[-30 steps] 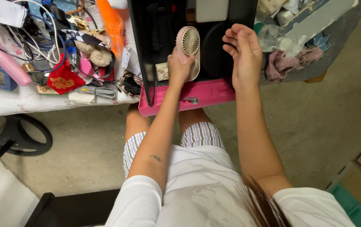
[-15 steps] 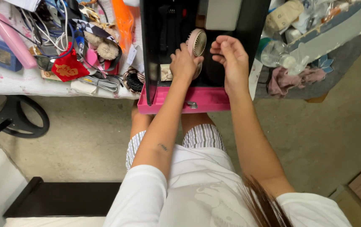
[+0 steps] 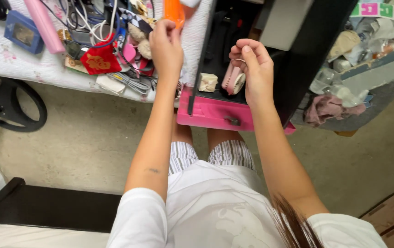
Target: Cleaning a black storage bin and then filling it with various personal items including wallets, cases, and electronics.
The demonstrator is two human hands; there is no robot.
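So the little pink handheld fan (image 3: 233,81) is down in the black-lined open case (image 3: 220,50) with the pink front edge, held by the right hand (image 3: 252,69), fingers curled around its top, thumb bent over them. Just left of that grip sits a small beige block (image 3: 208,82) on the case floor. The left hand (image 3: 165,46) is further left, over the cluttered table (image 3: 4,64), fingers pinched closed on an orange thing (image 3: 175,10). Below that hand there's a tangle of cables (image 3: 130,82), and a red pouch (image 3: 98,62).
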